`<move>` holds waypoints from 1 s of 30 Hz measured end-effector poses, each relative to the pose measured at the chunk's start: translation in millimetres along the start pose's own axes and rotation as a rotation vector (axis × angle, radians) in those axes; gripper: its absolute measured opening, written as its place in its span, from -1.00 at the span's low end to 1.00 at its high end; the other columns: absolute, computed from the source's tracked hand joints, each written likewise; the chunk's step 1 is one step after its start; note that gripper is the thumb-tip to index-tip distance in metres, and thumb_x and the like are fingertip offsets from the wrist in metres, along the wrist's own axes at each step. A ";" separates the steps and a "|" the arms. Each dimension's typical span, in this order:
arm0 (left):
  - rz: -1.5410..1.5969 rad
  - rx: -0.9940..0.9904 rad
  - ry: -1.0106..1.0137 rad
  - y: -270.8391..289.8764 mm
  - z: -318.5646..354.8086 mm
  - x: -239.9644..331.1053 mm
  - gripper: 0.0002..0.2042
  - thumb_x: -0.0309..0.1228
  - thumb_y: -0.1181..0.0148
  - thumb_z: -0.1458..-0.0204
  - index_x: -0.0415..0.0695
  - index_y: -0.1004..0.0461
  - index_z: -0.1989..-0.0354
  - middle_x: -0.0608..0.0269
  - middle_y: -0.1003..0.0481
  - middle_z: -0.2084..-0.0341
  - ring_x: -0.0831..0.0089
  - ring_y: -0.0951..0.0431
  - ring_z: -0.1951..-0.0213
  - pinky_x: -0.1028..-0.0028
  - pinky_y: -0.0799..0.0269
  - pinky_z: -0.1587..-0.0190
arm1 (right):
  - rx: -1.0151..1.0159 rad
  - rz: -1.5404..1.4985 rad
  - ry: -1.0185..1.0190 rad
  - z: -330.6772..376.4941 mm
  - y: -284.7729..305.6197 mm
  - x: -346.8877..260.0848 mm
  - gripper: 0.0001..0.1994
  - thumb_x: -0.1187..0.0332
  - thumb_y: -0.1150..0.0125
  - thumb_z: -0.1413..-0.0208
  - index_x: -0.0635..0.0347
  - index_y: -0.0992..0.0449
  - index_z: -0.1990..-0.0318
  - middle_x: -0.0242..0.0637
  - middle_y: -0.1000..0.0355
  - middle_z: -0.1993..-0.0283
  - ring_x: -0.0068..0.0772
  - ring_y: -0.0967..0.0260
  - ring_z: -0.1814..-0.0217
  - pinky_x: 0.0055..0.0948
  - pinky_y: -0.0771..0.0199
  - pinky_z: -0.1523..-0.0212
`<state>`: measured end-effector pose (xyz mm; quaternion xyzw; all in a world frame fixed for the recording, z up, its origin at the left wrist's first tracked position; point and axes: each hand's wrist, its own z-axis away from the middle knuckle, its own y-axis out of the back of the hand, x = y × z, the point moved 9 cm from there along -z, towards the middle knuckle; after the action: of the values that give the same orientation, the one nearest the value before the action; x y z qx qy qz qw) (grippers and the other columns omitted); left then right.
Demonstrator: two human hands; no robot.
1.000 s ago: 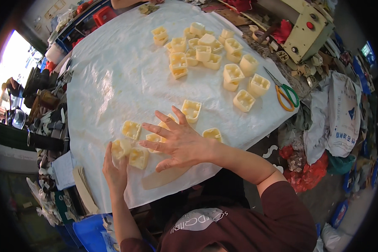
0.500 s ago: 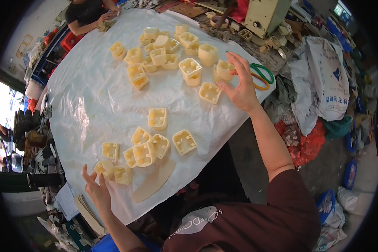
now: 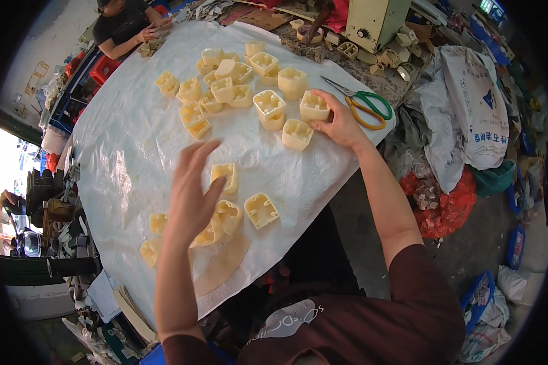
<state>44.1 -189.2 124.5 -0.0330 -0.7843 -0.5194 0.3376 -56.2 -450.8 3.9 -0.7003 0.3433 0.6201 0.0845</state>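
Observation:
My right hand [image 3: 342, 123] is closed around the right side of a cream plastic box [image 3: 315, 107] with small posts inside. Another open cream box [image 3: 297, 134] sits just in front of it, below my fingers. Over the middle of the white sheet, my left hand [image 3: 195, 191] is raised with fingers apart and nothing in it, slightly blurred. It partly hides a cream box [image 3: 228, 178] and several more in the near group. One box [image 3: 261, 210] lies by itself to the right of that group. Farther back, several cream boxes [image 3: 223, 91] stand loose or stacked.
Scissors [image 3: 371, 108] with green and orange handles lie beyond my right hand. A flat tan piece [image 3: 222, 267] lies at the near edge of the white sheet [image 3: 125, 146]. Across the table sits another person [image 3: 125, 30]. A beige machine [image 3: 377, 24] and white sacks [image 3: 469, 109] stand at the right.
My left hand has swung from the near left boxes up and right over the middle of the sheet. My right hand, spread before, has closed on a cream box.

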 end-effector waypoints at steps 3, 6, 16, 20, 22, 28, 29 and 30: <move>0.060 -0.057 -0.041 -49.9 -55.4 -4.9 -0.39 -0.55 -0.17 0.16 -0.01 -0.20 -0.17 0.00 -0.28 -0.03 0.06 -0.26 -0.11 0.26 -0.18 -0.16 | 0.131 -0.240 -0.018 1.2 4.8 7.8 -0.35 0.50 -0.34 0.13 0.14 -0.21 -0.17 -0.21 -0.35 0.03 -0.37 -0.35 0.01 -0.49 -0.36 0.00; 0.033 -0.011 -0.013 -98.3 -97.5 -29.8 -0.33 -0.49 -0.19 0.18 0.03 -0.13 -0.21 -0.08 -0.26 -0.04 0.01 -0.24 -0.12 0.24 -0.17 -0.17 | 0.367 -0.560 0.011 8.6 28.5 10.9 -0.45 0.48 -0.31 0.07 0.22 -0.23 -0.11 -0.23 -0.33 0.01 -0.43 -0.35 0.01 -0.49 -0.41 0.05; 0.330 0.061 0.219 -136.9 -114.8 -52.2 -0.34 -0.50 -0.34 0.33 -0.02 -0.27 -0.09 -0.08 -0.39 0.16 0.07 -0.44 0.08 0.29 -0.36 0.01 | 0.298 0.263 0.418 55.9 -31.5 -64.8 -0.29 0.48 -0.40 0.25 0.13 -0.18 -0.13 0.01 -0.21 -0.07 0.03 -0.21 -0.12 -0.20 -0.31 -0.08; 0.543 0.105 0.388 -130.9 -112.1 -81.2 -0.40 -0.47 -0.36 0.34 -0.11 -0.33 -0.02 -0.03 -0.46 0.22 0.18 -0.49 0.15 0.33 -0.41 0.09 | 0.343 0.296 0.470 57.8 -39.2 -59.4 -0.33 0.46 -0.41 0.27 0.11 -0.19 -0.07 0.06 -0.14 -0.10 0.14 -0.18 -0.09 -0.13 -0.31 -0.04; 0.776 0.204 0.391 -129.9 -113.2 -99.7 -0.42 -0.48 -0.34 0.30 -0.18 -0.30 0.00 0.04 -0.47 0.24 0.32 -0.49 0.22 0.41 -0.41 0.16 | 0.376 0.311 0.404 57.7 -38.6 -50.3 -0.39 0.48 -0.39 0.23 0.19 -0.20 -0.02 0.00 -0.18 -0.04 0.05 -0.22 -0.06 -0.17 -0.33 -0.01; 0.575 0.199 0.231 -41.3 -72.6 -43.7 -0.44 -0.57 -0.28 0.20 -0.22 -0.23 -0.05 0.14 -0.45 0.23 0.43 -0.48 0.23 0.47 -0.42 0.18 | 0.597 -0.689 -0.082 53.0 -3.2 2.3 -0.45 0.58 -0.28 0.06 0.23 -0.10 -0.06 -0.24 -0.30 0.04 -0.33 -0.32 -0.02 -0.28 -0.50 0.03; 0.543 0.176 0.218 -22.1 -55.7 -43.1 -0.44 -0.57 -0.28 0.20 -0.21 -0.23 -0.05 0.14 -0.44 0.22 0.42 -0.48 0.21 0.47 -0.42 0.16 | 0.543 -0.797 -0.064 49.2 1.2 3.5 -0.46 0.57 -0.28 0.06 0.23 -0.12 -0.05 -0.23 -0.29 0.03 -0.32 -0.32 -0.04 -0.24 -0.51 0.05; 0.515 0.150 0.200 -5.7 -38.1 -45.5 -0.44 -0.57 -0.28 0.20 -0.20 -0.24 -0.06 0.14 -0.44 0.21 0.41 -0.48 0.18 0.47 -0.41 0.14 | 0.491 -0.902 -0.042 45.8 7.4 3.7 -0.48 0.55 -0.28 0.05 0.24 -0.13 -0.04 -0.23 -0.28 0.01 -0.32 -0.31 -0.05 -0.19 -0.52 0.06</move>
<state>95.7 -210.1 103.1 -0.1546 -0.7492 -0.3577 0.5356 -97.7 -432.9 -7.1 -0.7256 0.1410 0.4371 0.5124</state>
